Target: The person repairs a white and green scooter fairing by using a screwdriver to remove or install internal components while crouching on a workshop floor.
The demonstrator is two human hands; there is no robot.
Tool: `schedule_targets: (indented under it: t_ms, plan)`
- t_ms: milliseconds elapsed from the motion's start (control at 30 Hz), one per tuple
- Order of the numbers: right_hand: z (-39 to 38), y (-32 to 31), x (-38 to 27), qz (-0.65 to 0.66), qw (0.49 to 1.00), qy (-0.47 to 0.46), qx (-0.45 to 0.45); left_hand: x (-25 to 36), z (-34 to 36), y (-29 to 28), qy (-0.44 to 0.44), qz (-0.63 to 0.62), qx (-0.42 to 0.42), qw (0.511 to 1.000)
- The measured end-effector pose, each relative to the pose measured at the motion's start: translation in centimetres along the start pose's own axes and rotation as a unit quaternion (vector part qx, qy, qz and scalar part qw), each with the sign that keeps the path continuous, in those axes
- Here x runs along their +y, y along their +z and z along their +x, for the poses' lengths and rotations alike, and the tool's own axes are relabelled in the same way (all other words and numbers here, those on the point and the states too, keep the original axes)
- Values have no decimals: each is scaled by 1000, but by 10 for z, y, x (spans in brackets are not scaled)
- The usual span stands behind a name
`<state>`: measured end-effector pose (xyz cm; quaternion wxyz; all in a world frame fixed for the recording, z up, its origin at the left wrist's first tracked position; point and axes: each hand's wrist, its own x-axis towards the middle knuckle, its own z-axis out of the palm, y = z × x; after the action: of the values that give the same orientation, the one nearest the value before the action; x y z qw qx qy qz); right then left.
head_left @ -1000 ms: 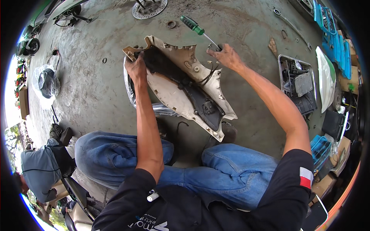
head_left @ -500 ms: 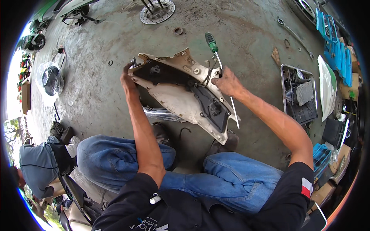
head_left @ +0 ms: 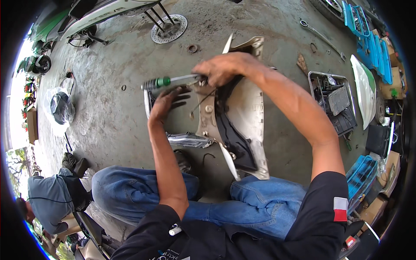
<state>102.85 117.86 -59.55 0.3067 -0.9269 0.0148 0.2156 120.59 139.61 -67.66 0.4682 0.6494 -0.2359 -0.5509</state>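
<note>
My right hand (head_left: 219, 69) grips a green-and-black handled screwdriver (head_left: 158, 83) by its shaft and rests on the far part of a white-and-beige body panel (head_left: 248, 112). The panel stands lengthways away from me, its inner side up, with a black inner piece (head_left: 240, 154) and a thin cable. My left hand (head_left: 169, 102) is open just left of the panel, fingers spread under the screwdriver, nothing visible in it. A silvery, clear-looking piece (head_left: 188, 140) lies on the floor beneath, partly hidden by the panel.
A metal tray of parts (head_left: 333, 98), a wrench (head_left: 323, 39), a white-green panel (head_left: 364, 91) and blue racks (head_left: 381, 60) are on the right. A brake disc (head_left: 169, 32) lies ahead. A bagged item (head_left: 58, 106) and another person (head_left: 50, 201) are on the left.
The panel has turned to point away from me. My left hand has let go of it. My right hand has moved up and left, swinging the screwdriver flat toward the left.
</note>
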Motion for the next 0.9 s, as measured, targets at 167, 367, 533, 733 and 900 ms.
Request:
schedule_targets:
  t_ms: [167, 367, 533, 733, 900]
  plan:
    - [43, 51, -35, -7, 995, -49, -91, -74, 14, -13, -75, -38, 62, 995]
    - [53, 104, -32, 9, 995, -86, -42, -84, 34, -1, -16, -210, 52, 976]
    - [57, 126, -24, -14, 993, -106, 57, -105, 55, 28, -23, -200, -33, 979]
    - [52, 148, -10, 54, 944, -205, 251, -117, 75, 11, 73, -177, -118, 974]
    - [28, 142, -13, 101, 967, -73, 222, -85, 77, 46, 68, -167, -44, 983]
